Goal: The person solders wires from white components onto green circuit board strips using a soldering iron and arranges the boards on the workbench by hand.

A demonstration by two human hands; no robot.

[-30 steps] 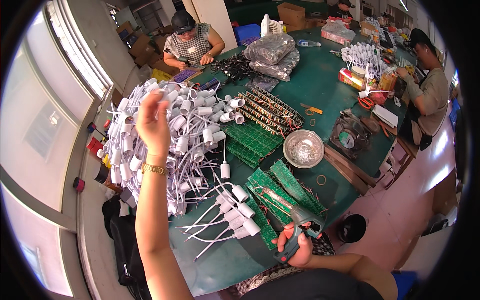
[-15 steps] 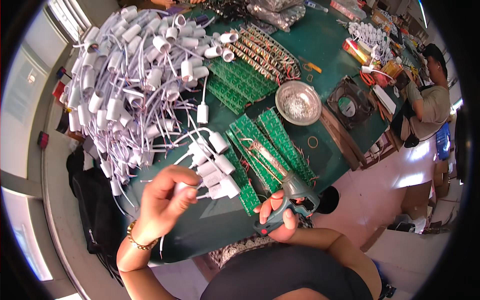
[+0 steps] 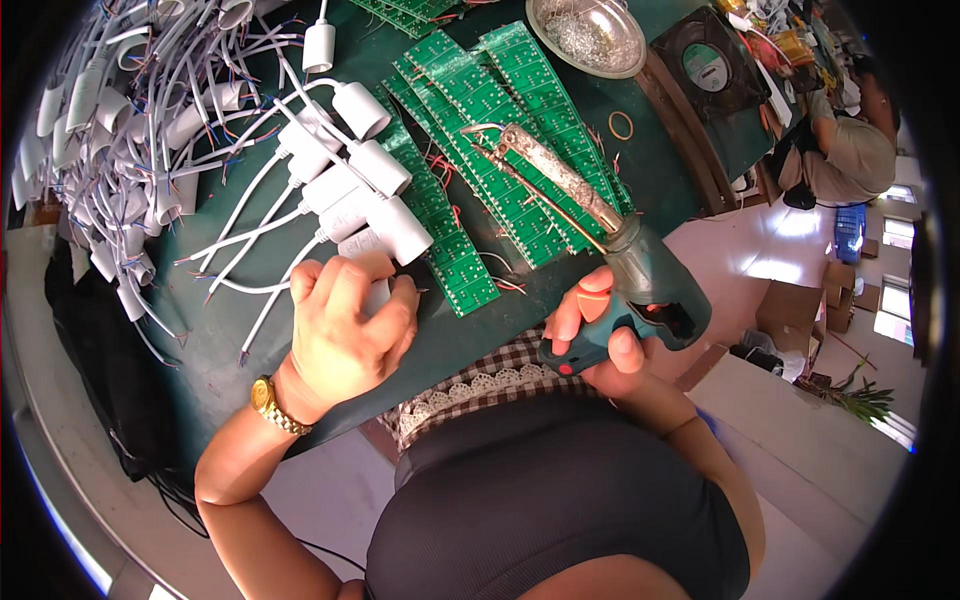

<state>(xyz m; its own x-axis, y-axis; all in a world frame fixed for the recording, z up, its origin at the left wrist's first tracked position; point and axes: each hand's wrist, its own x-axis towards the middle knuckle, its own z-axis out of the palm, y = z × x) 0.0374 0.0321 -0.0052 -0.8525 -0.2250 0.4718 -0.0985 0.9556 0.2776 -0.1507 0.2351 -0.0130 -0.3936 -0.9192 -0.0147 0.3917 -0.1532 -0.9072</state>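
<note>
My left hand point(image 3: 350, 325) is closed near the table's front edge, beside a row of white lamp sockets point(image 3: 340, 195) with white cables. Between its fingers shows part of a white lamp socket point(image 3: 378, 297); the rest of that piece is hidden. My right hand point(image 3: 615, 375) grips a dark green soldering gun point(image 3: 655, 265) by its handle, one finger near the orange trigger. The gun's metal barrel and bent tip point up and left, over strips of green circuit boards point(image 3: 470, 125). Another green board strip point(image 3: 440, 230) lies between the socket row and the gun.
A large heap of white sockets and cables point(image 3: 130, 130) covers the far left. Toward the far right are a metal bowl point(image 3: 590, 40) with silvery bits, a black fan point(image 3: 705, 65) and a rubber band point(image 3: 620, 125). A person point(image 3: 850, 155) sits beyond, at right.
The view has tipped downward, so the table sits higher in it. My left hand has come down with the socket to the table beside the row. The soldering gun stays in my right hand.
</note>
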